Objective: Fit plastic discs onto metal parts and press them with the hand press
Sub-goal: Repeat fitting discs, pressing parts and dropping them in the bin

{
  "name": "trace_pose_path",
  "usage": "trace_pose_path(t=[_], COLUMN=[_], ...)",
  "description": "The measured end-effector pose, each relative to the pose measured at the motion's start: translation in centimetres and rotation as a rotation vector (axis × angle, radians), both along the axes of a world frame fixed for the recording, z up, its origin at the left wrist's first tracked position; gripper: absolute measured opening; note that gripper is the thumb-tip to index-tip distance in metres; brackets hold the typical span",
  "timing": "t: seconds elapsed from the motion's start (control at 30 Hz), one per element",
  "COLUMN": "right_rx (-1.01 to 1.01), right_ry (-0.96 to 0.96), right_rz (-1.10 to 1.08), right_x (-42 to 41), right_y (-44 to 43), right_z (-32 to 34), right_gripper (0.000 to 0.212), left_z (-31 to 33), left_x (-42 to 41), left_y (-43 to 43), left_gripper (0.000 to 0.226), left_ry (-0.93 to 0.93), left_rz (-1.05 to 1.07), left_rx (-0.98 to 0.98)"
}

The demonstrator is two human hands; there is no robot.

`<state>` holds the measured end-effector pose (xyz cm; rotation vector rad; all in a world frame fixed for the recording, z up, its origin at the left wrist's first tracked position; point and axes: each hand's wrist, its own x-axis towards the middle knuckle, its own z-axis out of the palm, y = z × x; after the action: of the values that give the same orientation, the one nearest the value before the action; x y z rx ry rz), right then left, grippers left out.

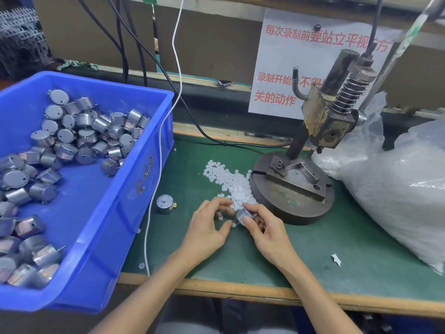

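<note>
**Q:** Progress, largest item first?

**A:** A blue bin [144, 131] is logged well to the left of the left hand [207, 227]. It is heaped with metal parts [72, 131]. Whether any of them carry discs cannot be told at this size. A bulging clear bag [397, 189] is noted well to the right of the right hand [267, 232].

**Q:** And the press?

**A:** The hand press [320, 131] is seen beyond the right hand, with its fixture bare. Nothing is loaded, so pressing of this piece is judged not yet done.

**Q:** Discs?

**A:** A pile of plastic discs [231, 182] is recorded just beyond the fingertips of both hands, lying against the press base [291, 213]. 1 loose metal part [165, 203] stands near the left hand, on its left.

**Q:** Hand states?

**A:** 1 held metal part [244, 214] is clamped between the thumb and fingers of the right hand. The left hand is curved over a few stray discs, just beside that part. Whether a disc is pinched cannot be told. The fitting step is judged to be in hand, and pressing is left, as is whatever bin stock is undone.
</note>
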<state>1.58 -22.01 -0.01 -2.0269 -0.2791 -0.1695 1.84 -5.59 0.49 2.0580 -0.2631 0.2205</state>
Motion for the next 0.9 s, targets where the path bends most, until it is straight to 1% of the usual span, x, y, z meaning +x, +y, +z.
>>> trace_pose_path(t=[0.1,0.13,0.2,0.27,0.3,0.43,0.57,0.67,0.9], right_rx=[-0.034,-0.047,-0.071,-0.095,-0.110,-0.187,-0.318,-0.388,-0.384], right_ry=[-0.016,-0.017,-0.019,-0.037,-0.051,-0.108,-0.204,-0.247,-0.282], right_rz=[-0.013,-0.011,0.000,0.003,0.007,0.031,0.069,0.108,0.150], right_x=[0.1,0.1,0.2,0.2,0.2,0.1,-0.2,-0.5,-0.4], right_y=[0.0,0.0,0.2,0.3,0.3,0.5,0.7,0.8,1.0], right_z=[-0.1,0.0,0.1,0.0,0.0,0.0,0.1,0.1,0.1], right_gripper=[0.020,0.020,0.021,0.022,0.023,0.025,0.029,0.033,0.032], left_z=[0.2,0.4,0.4,0.3,0.2,0.3,0.4,0.3,0.2], left_x=[0.1,0.2,0.2,0.1,0.0,0.1,0.0,0.0,-0.1], left_y=[0.4,0.5,0.3,0.2,0.2,0.1,0.2,0.2,0.3], left_gripper=[0.038,0.034,0.024,0.017,0.015,0.011,0.015,0.016,0.037], left_ry=[0.044,0.066,0.078,0.065,0.062,0.072,0.058,0.042,-0.008], left_rz=[0.256,0.296,0.254,0.188,0.176,0.183,0.229,0.185,0.116], left_rx=[-0.204,-0.224,-0.132,-0.009,0.021,0.036,-0.023,0.035,0.077])
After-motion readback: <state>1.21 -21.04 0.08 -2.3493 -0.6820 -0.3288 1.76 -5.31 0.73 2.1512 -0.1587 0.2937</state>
